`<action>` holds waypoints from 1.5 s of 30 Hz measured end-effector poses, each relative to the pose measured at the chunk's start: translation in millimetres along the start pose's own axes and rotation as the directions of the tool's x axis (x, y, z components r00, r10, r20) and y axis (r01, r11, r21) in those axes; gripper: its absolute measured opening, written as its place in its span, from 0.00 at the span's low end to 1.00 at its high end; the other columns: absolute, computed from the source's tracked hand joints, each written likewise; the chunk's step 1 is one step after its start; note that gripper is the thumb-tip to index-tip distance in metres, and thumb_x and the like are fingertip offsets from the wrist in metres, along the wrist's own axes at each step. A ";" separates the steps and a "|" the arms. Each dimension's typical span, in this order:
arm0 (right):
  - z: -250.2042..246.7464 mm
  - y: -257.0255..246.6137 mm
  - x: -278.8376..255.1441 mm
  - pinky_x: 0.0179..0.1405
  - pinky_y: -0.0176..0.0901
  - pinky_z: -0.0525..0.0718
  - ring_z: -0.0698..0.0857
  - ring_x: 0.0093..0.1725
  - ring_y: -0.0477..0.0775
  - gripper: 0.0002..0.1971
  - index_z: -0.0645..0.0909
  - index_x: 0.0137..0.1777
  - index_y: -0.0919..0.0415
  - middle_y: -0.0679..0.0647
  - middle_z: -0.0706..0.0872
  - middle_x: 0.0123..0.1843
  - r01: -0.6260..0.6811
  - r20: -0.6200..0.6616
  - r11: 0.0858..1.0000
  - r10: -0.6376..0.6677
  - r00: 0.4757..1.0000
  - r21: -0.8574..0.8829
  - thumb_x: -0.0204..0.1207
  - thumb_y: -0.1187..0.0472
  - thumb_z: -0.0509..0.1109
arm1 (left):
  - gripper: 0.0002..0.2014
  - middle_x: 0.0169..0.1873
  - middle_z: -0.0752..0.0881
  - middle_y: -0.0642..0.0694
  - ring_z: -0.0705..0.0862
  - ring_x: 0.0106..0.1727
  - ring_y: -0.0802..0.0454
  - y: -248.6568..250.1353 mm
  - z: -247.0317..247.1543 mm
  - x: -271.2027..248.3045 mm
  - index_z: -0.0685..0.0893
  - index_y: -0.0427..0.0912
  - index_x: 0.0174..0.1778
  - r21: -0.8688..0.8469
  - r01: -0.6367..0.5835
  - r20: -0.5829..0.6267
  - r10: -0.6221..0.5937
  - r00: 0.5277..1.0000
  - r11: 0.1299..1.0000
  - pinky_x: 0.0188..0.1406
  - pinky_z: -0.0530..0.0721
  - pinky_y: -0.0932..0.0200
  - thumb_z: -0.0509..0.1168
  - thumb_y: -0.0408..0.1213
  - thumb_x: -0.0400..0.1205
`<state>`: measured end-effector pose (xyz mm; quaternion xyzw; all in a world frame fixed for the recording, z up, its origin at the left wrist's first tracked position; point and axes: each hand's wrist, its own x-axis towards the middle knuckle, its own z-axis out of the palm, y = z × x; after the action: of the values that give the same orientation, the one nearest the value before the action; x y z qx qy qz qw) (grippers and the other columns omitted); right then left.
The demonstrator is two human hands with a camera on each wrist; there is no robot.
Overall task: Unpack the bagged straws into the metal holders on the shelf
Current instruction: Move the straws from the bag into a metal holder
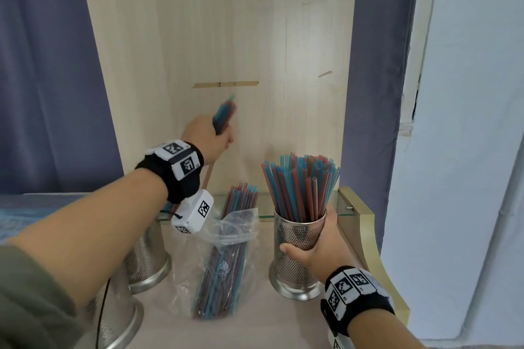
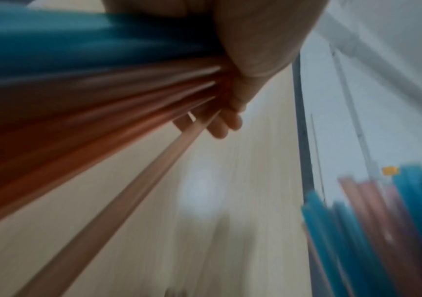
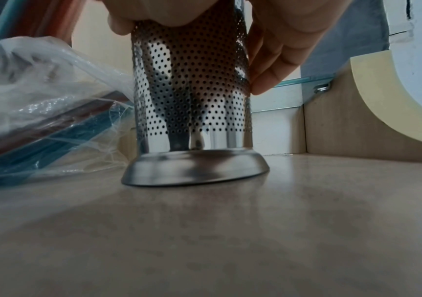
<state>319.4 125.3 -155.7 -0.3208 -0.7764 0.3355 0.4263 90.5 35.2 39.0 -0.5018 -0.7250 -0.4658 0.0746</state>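
On the pale wooden shelf (image 1: 255,329) the perforated steel holder (image 1: 297,258) stands upright – right hand (image 1: 317,246) wrapped round it. Up and leftward, the left hand (image 1: 208,139) clutches a blue-and-red straw bundle (image 1: 224,113), long axis near-vertical – holder lies lower right. The clear plastic bag (image 1: 221,258) lies between.

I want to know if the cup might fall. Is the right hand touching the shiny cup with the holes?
Touching. In the right wrist view the right hand wraps the metal holder, fingertips pressed on its holed wall; the head view shows the same grip.
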 end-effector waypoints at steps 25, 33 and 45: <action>0.3 -5.0 -3.7 0.63 0.38 0.78 0.81 0.64 0.45 0.56 0.58 0.77 0.47 0.38 0.79 0.65 -0.054 -0.004 0.999 0.054 0.999 0.002 0.52 0.46 0.88 | 0.16 0.16 0.73 0.54 0.72 0.21 0.55 81.0 8.2 -39.4 0.73 0.48 0.27 -0.860 -0.045 -0.126 -0.127 0.984 0.509 0.32 0.74 0.58 0.72 0.34 0.77; -2.2 -7.7 -3.6 0.58 0.33 0.77 0.81 0.59 0.38 0.52 0.54 0.69 0.34 0.32 0.77 0.61 -0.052 0.009 0.999 0.053 0.999 -0.009 0.52 0.44 0.88 | 0.18 0.21 0.74 0.49 0.74 0.21 0.57 70.9 49.0 -56.5 0.72 0.48 0.27 -0.848 -0.030 -0.162 -0.206 0.965 0.529 0.25 0.76 0.65 0.71 0.32 0.78; -5.1 -9.6 -3.1 0.45 0.16 0.72 0.76 0.51 0.16 0.51 0.55 0.68 0.36 0.24 0.75 0.55 -0.051 0.016 0.999 0.051 0.999 -0.010 0.53 0.46 0.89 | 0.12 0.23 0.81 0.54 0.81 0.26 0.61 49.5 69.8 -61.5 0.76 0.46 0.32 -0.700 -0.041 -0.052 0.007 0.999 0.712 0.31 0.81 0.67 0.72 0.35 0.78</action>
<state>323.1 118.7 -147.3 -0.3399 -0.7728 0.3452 0.4099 184.9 50.2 -5.4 -0.4913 -0.4860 -0.7160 -0.0987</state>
